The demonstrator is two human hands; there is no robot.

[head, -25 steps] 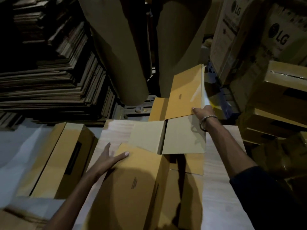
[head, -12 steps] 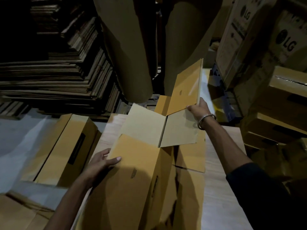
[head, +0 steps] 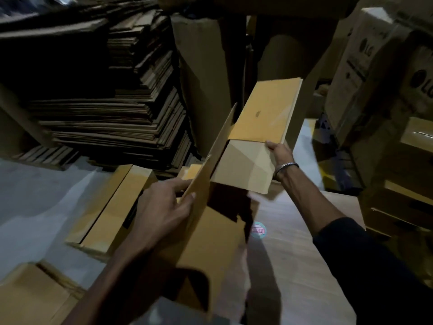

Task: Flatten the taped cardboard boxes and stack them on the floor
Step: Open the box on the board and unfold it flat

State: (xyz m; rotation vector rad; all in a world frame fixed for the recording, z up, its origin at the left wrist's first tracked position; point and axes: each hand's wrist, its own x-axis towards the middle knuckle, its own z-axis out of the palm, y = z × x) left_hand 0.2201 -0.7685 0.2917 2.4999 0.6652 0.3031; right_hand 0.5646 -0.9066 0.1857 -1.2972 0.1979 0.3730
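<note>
A yellow-brown cardboard box (head: 225, 233) with its end flaps open is held up over a pale wooden board (head: 293, 266). My left hand (head: 164, 207) grips the box's left wall, thumb on the outer face and fingers over its edge. My right hand (head: 280, 152), with a metal bangle on the wrist, grips the far right edge where the upright top flap (head: 267, 109) meets the pale inner flap (head: 243, 167). Another yellow box (head: 112, 207) lies on its side on the floor to the left.
A tall pile of flattened cardboard (head: 112, 109) fills the back left. Two big cardboard rolls (head: 206, 78) stand behind the box. Large printed cartons (head: 375, 73) and yellow boxes (head: 403, 184) crowd the right. Grey floor (head: 35, 195) lies at left, another flattened piece (head: 28, 296) at bottom left.
The box has been lifted off the board and tilted, its left wall swung upright. My left hand went from lying flat on it to gripping its wall. My right hand kept its hold.
</note>
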